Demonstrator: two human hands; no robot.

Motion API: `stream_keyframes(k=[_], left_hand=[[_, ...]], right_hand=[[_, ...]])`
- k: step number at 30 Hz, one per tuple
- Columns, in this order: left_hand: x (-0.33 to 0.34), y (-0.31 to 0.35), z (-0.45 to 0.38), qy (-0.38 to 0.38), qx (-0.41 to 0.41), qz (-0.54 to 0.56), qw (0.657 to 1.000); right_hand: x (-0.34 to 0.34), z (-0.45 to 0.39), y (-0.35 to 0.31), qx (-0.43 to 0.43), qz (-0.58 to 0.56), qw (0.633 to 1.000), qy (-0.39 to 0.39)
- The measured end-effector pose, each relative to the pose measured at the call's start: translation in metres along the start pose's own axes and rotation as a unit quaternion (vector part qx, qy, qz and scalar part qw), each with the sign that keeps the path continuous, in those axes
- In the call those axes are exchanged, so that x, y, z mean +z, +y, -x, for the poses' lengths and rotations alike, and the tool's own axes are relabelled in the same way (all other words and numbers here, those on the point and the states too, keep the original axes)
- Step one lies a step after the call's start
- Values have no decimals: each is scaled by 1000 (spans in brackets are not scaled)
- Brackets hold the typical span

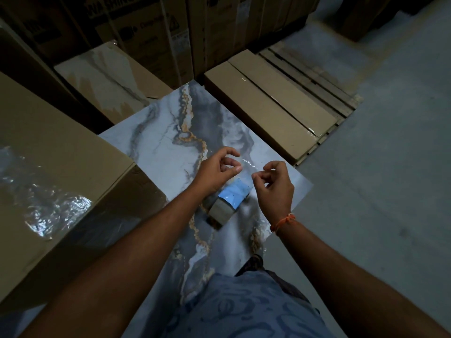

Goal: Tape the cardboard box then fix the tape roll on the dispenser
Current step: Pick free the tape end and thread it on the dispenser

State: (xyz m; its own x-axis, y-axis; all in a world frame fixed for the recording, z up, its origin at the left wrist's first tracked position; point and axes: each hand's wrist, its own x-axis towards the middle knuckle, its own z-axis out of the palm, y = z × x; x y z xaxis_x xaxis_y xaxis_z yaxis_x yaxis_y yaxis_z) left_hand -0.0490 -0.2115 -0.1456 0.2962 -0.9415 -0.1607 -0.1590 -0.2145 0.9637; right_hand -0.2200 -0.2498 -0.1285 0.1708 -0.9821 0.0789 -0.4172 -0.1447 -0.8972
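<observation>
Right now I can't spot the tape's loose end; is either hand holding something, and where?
Both hands pinch a clear tape strip stretched between them: left hand at one end, right hand at the other. The dispenser lies unheld below.

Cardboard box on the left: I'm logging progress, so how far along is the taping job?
Done: the big brown cardboard box carries glossy clear tape. In hand: the left hand and right hand stretch a clear tape strip. Left: the blue tape dispenser with its roll lies below on the marble-patterned slab, unfixed.
</observation>
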Motion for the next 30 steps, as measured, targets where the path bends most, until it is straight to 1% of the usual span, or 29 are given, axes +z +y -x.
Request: stream_keyframes(k=[3, 7, 10, 19, 27, 30], left_hand=[[-1, 2, 3, 11, 26, -19, 999], [-3, 0, 4, -21, 49, -70, 996], [-3, 0, 3, -24, 51, -85, 995], [-1, 0, 3, 7, 54, -125, 991], [0, -3, 4, 30, 81, -167, 982], [0, -2, 6, 35, 89, -180, 979]], right_hand=[[1, -1, 2, -4, -15, 1000, 0], [0, -2, 3, -3, -12, 1000, -1], [0, -2, 3, 1, -14, 1000, 3], [1, 1, 3, 15, 9, 1000, -12], [2, 4, 4, 18, 39, 999, -17], [2, 6, 6, 18, 59, 997, -37]])
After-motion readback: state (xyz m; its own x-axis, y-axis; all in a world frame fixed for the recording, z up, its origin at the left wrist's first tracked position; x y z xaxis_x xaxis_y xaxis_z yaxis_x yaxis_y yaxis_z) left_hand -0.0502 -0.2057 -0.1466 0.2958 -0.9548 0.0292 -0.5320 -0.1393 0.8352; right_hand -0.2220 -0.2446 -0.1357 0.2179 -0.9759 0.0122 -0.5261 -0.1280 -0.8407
